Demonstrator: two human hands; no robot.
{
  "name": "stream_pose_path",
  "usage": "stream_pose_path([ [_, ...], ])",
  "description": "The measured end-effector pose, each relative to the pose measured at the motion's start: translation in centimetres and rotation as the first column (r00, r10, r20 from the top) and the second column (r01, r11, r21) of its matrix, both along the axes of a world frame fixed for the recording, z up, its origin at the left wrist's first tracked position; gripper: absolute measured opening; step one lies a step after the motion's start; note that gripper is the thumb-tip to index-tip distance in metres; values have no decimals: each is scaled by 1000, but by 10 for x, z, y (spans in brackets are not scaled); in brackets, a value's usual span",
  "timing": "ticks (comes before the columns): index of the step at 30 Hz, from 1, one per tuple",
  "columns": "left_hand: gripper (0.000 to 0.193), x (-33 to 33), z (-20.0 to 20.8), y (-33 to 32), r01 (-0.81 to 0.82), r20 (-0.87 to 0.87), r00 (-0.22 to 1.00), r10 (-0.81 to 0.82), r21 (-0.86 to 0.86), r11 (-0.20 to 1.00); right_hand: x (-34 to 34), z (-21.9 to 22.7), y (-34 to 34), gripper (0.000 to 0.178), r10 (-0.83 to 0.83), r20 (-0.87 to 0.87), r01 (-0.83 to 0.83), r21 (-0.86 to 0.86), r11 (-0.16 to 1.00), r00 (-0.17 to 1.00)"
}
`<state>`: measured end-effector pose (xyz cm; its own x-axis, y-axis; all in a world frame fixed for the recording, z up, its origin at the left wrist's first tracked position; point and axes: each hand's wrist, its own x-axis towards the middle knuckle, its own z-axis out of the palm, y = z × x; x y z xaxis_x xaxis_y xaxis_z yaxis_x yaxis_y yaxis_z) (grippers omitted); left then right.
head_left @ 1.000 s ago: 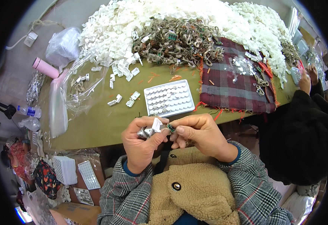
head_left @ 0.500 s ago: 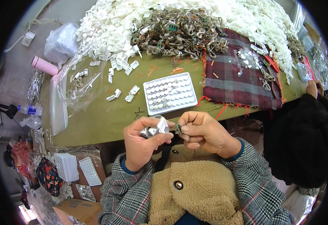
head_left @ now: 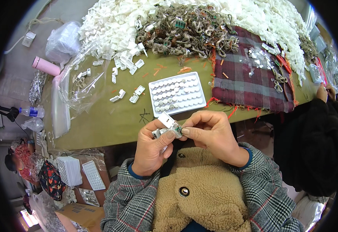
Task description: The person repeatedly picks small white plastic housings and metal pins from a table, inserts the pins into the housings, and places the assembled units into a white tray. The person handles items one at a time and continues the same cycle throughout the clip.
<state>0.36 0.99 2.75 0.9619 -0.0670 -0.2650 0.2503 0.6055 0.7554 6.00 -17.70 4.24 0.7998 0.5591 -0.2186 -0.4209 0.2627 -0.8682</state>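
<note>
In front of my chest, my left hand [head_left: 149, 149] is closed around a few small white plastic housings. One opened white housing [head_left: 166, 120] sticks up from its fingertips. My right hand [head_left: 215, 135] pinches a small green circuit board [head_left: 178, 130] between thumb and forefinger. The board sits at the lower part of that opened housing, touching it; whether it is fully seated I cannot tell. Just beyond my hands lies a white tray [head_left: 189, 110] holding rows of round, flat white and silvery pieces.
Heaped white housings [head_left: 107, 31] cover the far table, with a tangle of wired boards [head_left: 184, 34] before them. A plaid cloth [head_left: 234, 85] bears small clear pieces and red-handled pliers [head_left: 283, 64]. A pink bottle [head_left: 46, 66] lies left. At right, a co-worker's hand [head_left: 322, 93] shows.
My hands have come together. The circuit board in my right hand has moved left into contact with the housing, which my left hand has turned and shifted slightly right.
</note>
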Motion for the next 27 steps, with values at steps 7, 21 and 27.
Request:
stream_pose_path([
  [7, 15, 1, -11, -1, -13, -49, 999, 9, -92, 996, 0, -3, 2, 7, 0, 289, 68, -225, 972, 957],
  [21, 25, 3, -9, 1, -91, -4, 996, 92, 130, 987, 0, -21, 16, 24, 82, 974, 374, -157, 914, 209],
  [27, 23, 3, -7, 0, -193, 231, 964, 133, 261, 946, -4, -11, 12, 21, 3, 878, 311, -173, 934, 478],
])
